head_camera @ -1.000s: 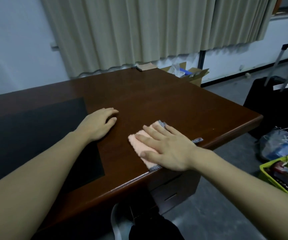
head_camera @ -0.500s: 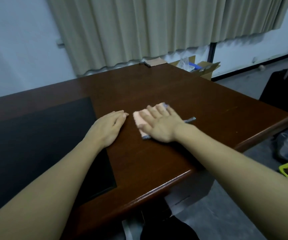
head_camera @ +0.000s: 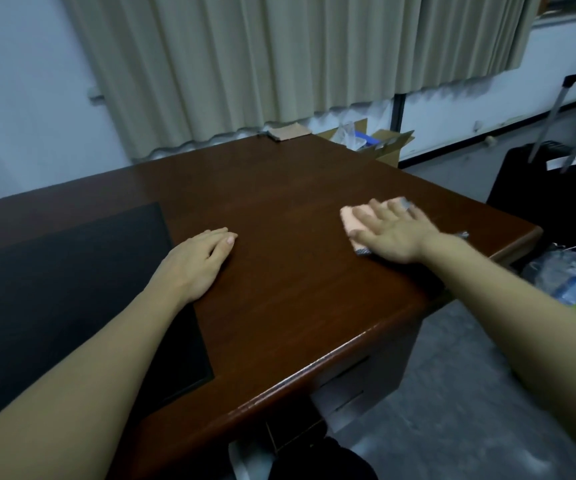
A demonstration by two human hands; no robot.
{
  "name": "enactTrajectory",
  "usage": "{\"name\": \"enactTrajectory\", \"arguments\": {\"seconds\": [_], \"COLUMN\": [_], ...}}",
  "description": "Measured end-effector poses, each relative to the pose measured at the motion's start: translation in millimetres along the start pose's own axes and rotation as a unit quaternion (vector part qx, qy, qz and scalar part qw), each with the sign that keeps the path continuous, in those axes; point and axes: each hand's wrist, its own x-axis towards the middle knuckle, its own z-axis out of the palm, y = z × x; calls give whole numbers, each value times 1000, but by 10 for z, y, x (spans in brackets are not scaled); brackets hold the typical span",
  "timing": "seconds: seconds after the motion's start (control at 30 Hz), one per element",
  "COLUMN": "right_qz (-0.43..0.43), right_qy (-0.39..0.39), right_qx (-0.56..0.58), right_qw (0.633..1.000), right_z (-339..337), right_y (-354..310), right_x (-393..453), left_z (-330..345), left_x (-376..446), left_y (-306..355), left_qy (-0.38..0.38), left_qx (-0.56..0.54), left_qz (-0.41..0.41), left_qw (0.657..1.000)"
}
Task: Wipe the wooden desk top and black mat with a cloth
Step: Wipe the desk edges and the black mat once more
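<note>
A dark brown wooden desk top [head_camera: 279,202] fills the middle of the view, with a black mat [head_camera: 54,278] set into its left part. My right hand [head_camera: 394,230] lies flat, fingers straight, pressing a folded pink cloth [head_camera: 349,218] with a grey patterned edge onto the wood near the desk's right edge. My left hand [head_camera: 196,261] rests palm down on the wood, just right of the mat's edge, holding nothing.
A small tan pad [head_camera: 288,131] lies at the desk's far corner. An open cardboard box [head_camera: 383,147] stands on the floor behind the desk. A black suitcase [head_camera: 536,188] and bags of clutter [head_camera: 570,271] stand to the right. Curtains hang behind.
My right hand has slid the cloth from beside my left hand out to the right, toward the desk's right edge. My left hand has stayed in place.
</note>
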Motion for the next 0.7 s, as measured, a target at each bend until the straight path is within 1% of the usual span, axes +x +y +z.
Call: {"name": "enactTrajectory", "arguments": {"seconds": [0.1,0.17,0.27,0.37,0.47,0.53,0.63,0.7], "right_qz": [-97,-162,-184,-137,-40,28,74,60], "right_qy": [15,40,62,60,66,52,31,16], "right_qx": [-13,-5,13,17,18,19,9,-5], "right_qw": [995,986,981,989,997,998,997,998], "right_z": [131,202,259,271,249,196,135,131], "right_y": [-362,-518,-365,62,632,939,1041,890], "right_x": [-420,-727,-964,-952,-752,-574,-430,-445], "left_z": [-8,-25,-18,-17,-14,-8,-8,-15], "left_x": [-13,-12,-28,-46,-48,-41,-18,-2], "left_y": [32,9,28,30,18,4,-10,-2], "left_qy": [-4,-5,-11,-17,-16,-17,-17,-10], "left_qx": [4,8,11,13,11,12,15,14], "left_qz": [-2,-4,-1,0,8,10,9,9], "left_qw": [1000,1000,1000,1000,1000,1000,1000,1000]}}
